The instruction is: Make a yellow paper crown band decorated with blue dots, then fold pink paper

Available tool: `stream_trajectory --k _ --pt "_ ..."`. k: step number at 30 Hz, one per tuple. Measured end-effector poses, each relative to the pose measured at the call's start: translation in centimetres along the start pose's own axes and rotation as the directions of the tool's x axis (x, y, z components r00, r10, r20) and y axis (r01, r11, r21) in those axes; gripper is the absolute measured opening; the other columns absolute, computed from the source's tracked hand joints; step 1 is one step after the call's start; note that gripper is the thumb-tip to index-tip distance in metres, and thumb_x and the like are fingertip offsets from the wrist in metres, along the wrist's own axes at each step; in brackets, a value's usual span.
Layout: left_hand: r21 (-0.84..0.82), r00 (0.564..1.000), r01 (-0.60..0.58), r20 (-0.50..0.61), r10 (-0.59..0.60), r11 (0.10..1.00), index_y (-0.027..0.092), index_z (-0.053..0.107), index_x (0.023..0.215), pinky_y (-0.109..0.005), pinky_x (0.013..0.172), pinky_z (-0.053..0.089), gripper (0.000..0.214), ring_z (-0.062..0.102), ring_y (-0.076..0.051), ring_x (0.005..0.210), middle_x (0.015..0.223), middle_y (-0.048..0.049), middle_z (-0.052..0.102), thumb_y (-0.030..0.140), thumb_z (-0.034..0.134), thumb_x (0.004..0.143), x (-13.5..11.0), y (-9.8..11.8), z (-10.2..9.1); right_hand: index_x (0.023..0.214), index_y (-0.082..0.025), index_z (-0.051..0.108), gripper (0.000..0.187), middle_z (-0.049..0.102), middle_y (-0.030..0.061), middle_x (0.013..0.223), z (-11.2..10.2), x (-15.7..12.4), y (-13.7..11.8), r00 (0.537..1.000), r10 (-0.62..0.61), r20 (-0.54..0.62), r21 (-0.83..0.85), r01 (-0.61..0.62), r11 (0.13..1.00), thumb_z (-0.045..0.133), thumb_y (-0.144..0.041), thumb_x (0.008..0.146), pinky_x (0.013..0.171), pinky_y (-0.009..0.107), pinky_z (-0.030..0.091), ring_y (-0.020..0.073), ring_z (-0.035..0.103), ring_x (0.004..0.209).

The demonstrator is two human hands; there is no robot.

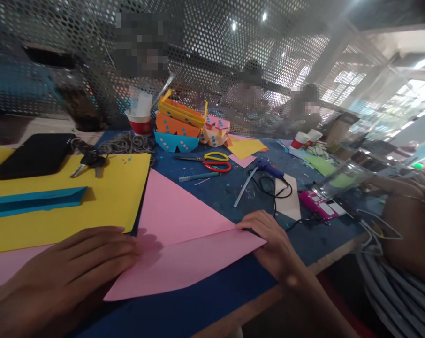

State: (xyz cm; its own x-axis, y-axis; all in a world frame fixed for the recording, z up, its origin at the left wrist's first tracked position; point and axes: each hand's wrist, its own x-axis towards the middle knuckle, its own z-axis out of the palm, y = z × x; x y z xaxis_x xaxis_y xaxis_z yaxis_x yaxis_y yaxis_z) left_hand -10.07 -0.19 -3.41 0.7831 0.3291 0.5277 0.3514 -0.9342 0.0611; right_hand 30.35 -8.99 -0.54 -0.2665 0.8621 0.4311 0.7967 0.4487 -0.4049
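Note:
A sheet of pink paper (pixel 191 263) lies at the front of the blue table, with its near part folded up along a slanting crease. My right hand (pixel 269 237) pinches the right end of the fold, fingers on top. At the left end, my left hand (pixel 93 258) lies with its fingers stretched over the paper's edge; its thumb is hidden. Just beyond the left hand is a yellow sheet (pixel 117 206) bearing a folded blue paper strip (pixel 40 202). Another pink part (pixel 18 265) shows beneath the yellow sheet.
Behind the paper lie scissors (pixel 212 162), a light-blue pen-like stick (pixel 198 177) and a blue glue gun (pixel 267 168) with its cord. A phone (pixel 33 155), keys (pixel 91 157) and decorated paper shapes (pixel 177 126) stand farther back. Another person's arm (pixel 406 225) is at right.

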Motion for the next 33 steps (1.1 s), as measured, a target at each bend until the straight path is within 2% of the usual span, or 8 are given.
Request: stream_trajectory --k 3,7,10,17,22,28,33 --pt "0.011 0.999 -0.016 0.035 0.016 1.0 0.032 0.07 0.124 -0.034 0.112 0.047 0.043 0.072 -0.017 0.114 0.127 0.0066 0.08 0.011 0.054 0.091 0.1 -0.1 -0.2 0.121 -0.024 0.07 0.032 0.071 0.0068 0.107 0.0 0.0 -0.1 1.0 0.017 0.026 -0.028 -0.016 0.999 0.057 -0.007 0.097 0.088 0.039 0.047 0.024 0.063 0.1" --pt "-0.043 0.999 0.043 -0.024 -0.044 0.998 0.032 0.07 0.119 -0.034 0.108 0.049 0.038 0.074 -0.018 0.108 0.12 0.005 0.082 0.014 0.052 0.091 0.6 0.4 -0.2 0.115 -0.025 0.073 0.032 0.07 0.0066 0.106 0.0 -0.2 -0.1 1.0 0.024 0.013 -0.043 -0.023 0.999 0.06 -0.005 0.094 0.086 0.039 0.046 0.024 0.063 0.098" --pt "-0.067 0.998 0.06 -0.018 -0.061 0.996 0.032 0.071 0.116 -0.031 0.103 0.05 0.032 0.074 -0.017 0.105 0.117 0.0047 0.082 0.018 0.054 0.093 0.9 0.7 -0.2 0.113 -0.025 0.073 0.032 0.07 0.0068 0.106 0.1 -0.3 0.1 1.0 0.014 0.006 -0.044 -0.013 0.999 0.057 -0.005 0.095 0.085 0.039 0.047 0.0234 0.064 0.098" --pt "-0.041 0.997 0.073 -0.028 -0.075 0.996 0.034 0.072 0.116 -0.036 0.1 0.054 0.033 0.074 -0.02 0.101 0.108 0.0025 0.083 0.019 0.053 0.094 0.6 0.8 -0.2 0.112 -0.027 0.074 0.034 0.069 0.0062 0.106 0.0 -0.4 0.3 1.0 0.024 0.017 -0.059 -0.022 0.998 0.057 -0.004 0.092 0.085 0.039 0.048 0.0237 0.064 0.099" --pt "-0.037 0.997 0.077 -0.009 -0.077 0.996 0.033 0.071 0.112 -0.033 0.097 0.054 0.033 0.073 -0.019 0.098 0.105 0.0024 0.082 0.014 0.052 0.094 1.2 1.0 -0.7 0.111 -0.026 0.074 0.031 0.069 0.0074 0.106 -0.1 -0.5 0.3 0.997 0.048 0.052 -0.072 -0.044 0.996 0.061 -0.005 0.092 0.085 0.04 0.048 0.0249 0.064 0.099" --pt "0.056 0.998 0.056 0.039 -0.058 0.997 0.029 0.07 0.111 -0.033 0.098 0.051 0.028 0.07 -0.017 0.098 0.104 0.0033 0.08 0.014 0.05 0.1 1.7 1.1 -1.1 0.108 -0.027 0.076 0.03 0.072 0.0072 0.104 0.0 -0.3 0.5 0.999 0.033 0.022 -0.062 -0.031 0.998 0.062 -0.007 0.091 0.085 0.039 0.051 0.0247 0.067 0.097" --pt "0.085 0.994 -0.008 0.109 -0.001 0.996 0.026 0.071 0.108 -0.037 0.088 0.055 0.025 0.069 -0.02 0.095 0.102 0.0011 0.079 0.015 0.05 0.101 1.9 1.0 -1.3 0.107 -0.028 0.076 0.033 0.072 0.0066 0.104 0.0 -0.4 0.6 0.999 0.037 0.021 -0.044 -0.036 0.998 0.064 -0.005 0.087 0.085 0.04 0.052 0.0248 0.067 0.096"
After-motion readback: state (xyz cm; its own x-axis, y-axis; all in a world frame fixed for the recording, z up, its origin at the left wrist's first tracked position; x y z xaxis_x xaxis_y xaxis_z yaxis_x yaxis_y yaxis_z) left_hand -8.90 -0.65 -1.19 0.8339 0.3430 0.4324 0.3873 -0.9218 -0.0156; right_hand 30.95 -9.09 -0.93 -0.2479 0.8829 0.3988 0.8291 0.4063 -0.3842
